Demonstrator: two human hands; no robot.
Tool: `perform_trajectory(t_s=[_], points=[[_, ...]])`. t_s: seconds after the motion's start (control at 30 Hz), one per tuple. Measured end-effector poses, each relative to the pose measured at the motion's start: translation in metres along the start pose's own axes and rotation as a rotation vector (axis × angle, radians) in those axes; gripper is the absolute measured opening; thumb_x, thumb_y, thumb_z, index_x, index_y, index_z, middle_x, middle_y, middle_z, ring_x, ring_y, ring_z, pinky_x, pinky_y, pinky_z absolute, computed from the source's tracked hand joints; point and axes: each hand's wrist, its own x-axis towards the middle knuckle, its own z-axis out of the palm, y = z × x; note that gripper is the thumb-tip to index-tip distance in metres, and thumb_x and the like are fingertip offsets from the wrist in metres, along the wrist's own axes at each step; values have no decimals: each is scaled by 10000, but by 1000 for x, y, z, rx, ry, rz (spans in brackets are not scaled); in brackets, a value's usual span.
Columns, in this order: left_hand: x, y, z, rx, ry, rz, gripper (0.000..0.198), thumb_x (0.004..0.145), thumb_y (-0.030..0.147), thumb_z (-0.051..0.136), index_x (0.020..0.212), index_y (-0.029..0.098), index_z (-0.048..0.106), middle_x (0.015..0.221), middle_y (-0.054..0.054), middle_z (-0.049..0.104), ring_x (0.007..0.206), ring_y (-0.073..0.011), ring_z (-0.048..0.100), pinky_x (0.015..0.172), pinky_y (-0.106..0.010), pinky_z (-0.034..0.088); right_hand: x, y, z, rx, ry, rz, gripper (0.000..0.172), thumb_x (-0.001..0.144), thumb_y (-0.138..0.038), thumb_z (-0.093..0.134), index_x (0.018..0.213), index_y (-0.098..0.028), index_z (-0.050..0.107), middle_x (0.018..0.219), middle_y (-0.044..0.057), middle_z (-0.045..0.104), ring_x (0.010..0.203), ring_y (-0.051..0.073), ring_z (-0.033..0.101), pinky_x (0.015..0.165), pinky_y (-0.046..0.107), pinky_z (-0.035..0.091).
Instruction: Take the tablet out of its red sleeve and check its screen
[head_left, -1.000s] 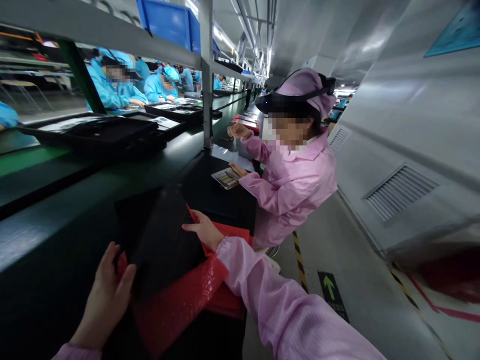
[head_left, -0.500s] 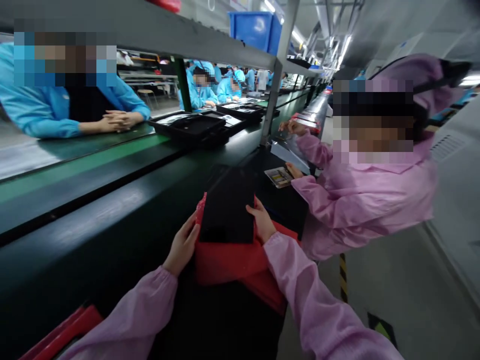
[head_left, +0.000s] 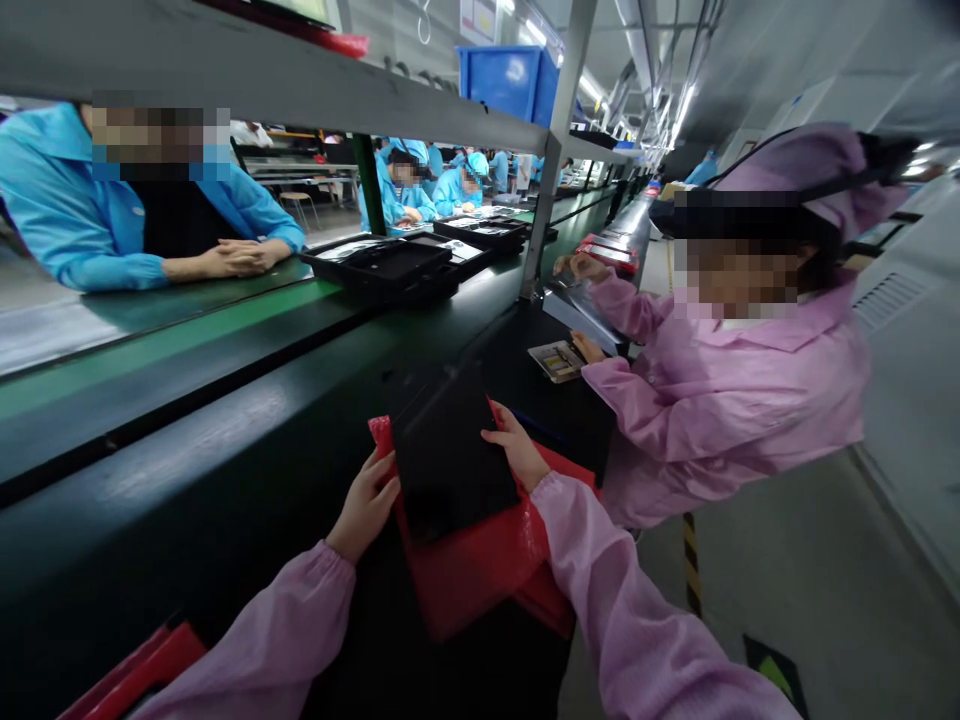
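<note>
The black panel point(head_left: 454, 460) sat pretty straight half a second ago, but now it's twisted counterclockwise, and the red wrap point(head_left: 465, 580) under it has swung round too, its loose end hanging lower. Left hand point(head_left: 364, 505) is also closer to the right hand point(head_left: 517, 445) than it was a second ago. View's turned left since then, so a worker in blue point(head_left: 67, 210) and a red bundle point(head_left: 146, 670) are in frame.

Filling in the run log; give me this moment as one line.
left hand: at left edge of black panel | right hand: gripping its right edge | red wrap: beneath panel
</note>
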Motion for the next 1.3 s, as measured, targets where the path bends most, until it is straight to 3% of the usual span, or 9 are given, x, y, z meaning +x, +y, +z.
perform_trajectory(t_s=[0.2,0.4,0.5,0.6,0.7,0.93,1.07,1.2,1.3], points=[[4,-25,4,189,84,45,703,739,441,411,1271,2,545,1386,-157,404,1311,-253,382,1131,-376,288,2,0,-4,-95,-49,-133,1011,532,-181,666,1460,-218,268,1406,42,338,1270,142,414,1156,316,312],[7,-29,3,272,94,120,677,792,457,390,1258,-11,541,1362,-195,421,1320,-254,369,1123,-398,299,2,0,-1,-138,-9,-157,953,523,-232,677,1403,-139,323,1377,49,371,1286,157,389,1190,312,257],[7,-27,2,295,92,108,723,800,489,368,1275,-36,514,1363,-204,416,1323,-273,359,1111,-422,314,2,0,2,-119,32,-125,928,497,-267,693,1344,-132,342,1321,68,426,1214,163,451,1133,307,342],[7,-25,1,343,70,116,735,793,474,340,1273,-54,514,1356,-199,425,1320,-269,366,1110,-412,312,2,-1,5,-93,26,-73,824,483,-291,688,1226,-109,380,1159,77,521,991,137,548,906,240,480],[8,-25,2,368,78,122,754,776,494,324,1235,-61,547,1326,-209,450,1295,-286,396,1088,-421,339,0,-2,6,-106,39,-67,747,483,-282,686,1146,-102,391,1052,47,545,865,93,547,763,165,481],[9,-25,4,393,90,124,712,769,476,313,1208,-17,580,1321,-171,469,1251,-276,451,1049,-407,397,2,-2,1,-155,25,-74,734,491,-271,693,1149,-102,415,1001,29,562,858,84,551,762,152,474],[9,-23,4,469,91,141,700,773,451,307,1205,-25,585,1296,-168,492,1249,-264,454,1045,-382,402,6,-1,-3,-222,98,-123,690,491,-232,699,1133,-70,507,977,27,565,873,73,543,777,133,458],[8,-21,4,503,72,168,704,778,452,293,1199,-23,597,1284,-161,502,1249,-277,449,1039,-398,412,8,-3,-5,-311,128,-121,607,590,-161,646,1177,-56,535,963,27,578,842,51,550,775,120,446],[8,-20,4,489,88,140,718,801,490,305,1224,-19,582,1291,-158,497,1251,-278,446,1038,-411,411,6,-1,-7,-384,133,-82,552,668,-160,610,1201,-52,517,1077,49,573,923,51,567,846,124,452]])
